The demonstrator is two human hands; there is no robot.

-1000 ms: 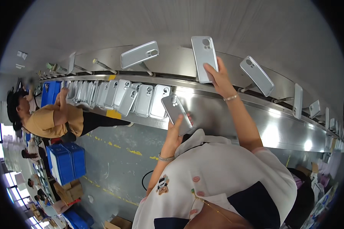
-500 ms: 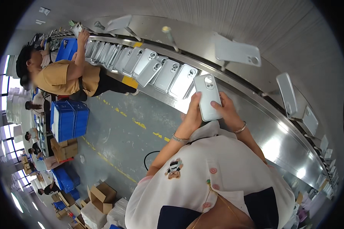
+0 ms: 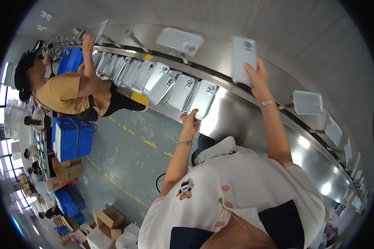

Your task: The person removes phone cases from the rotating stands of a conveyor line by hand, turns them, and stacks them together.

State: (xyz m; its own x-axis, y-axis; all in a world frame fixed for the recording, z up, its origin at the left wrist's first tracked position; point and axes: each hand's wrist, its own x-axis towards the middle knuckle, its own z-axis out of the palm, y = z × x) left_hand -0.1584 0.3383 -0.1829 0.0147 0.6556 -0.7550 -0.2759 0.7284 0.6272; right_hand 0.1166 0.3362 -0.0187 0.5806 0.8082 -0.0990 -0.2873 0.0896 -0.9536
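Note:
My right hand (image 3: 258, 81) is raised over the far rail, its thumb and fingers closed on a pale, silvery phone case (image 3: 240, 58) with a camera cutout. A holder beneath that case is hidden. Down at the near end of a row of similar cases, my left hand (image 3: 190, 123) has its fingers closed around the lower edge of the last phone case (image 3: 203, 99). That case leans on the others, cutout end away from me. Further left in the row, another case (image 3: 161, 88) lies slantwise across its neighbours.
More cases, such as a blurred one (image 3: 180, 42) and a paler one (image 3: 307, 102), ride on pegs along the rail. A metal ledge (image 3: 237, 114) runs below. At left, a person in a tan shirt (image 3: 68, 93) works near blue crates (image 3: 72, 139); an open carton (image 3: 109, 219) stands behind.
My hands have parted from the case they held together. The left went down-left to the row, the right up to a case on the rail. Cases on the rail have shifted left.

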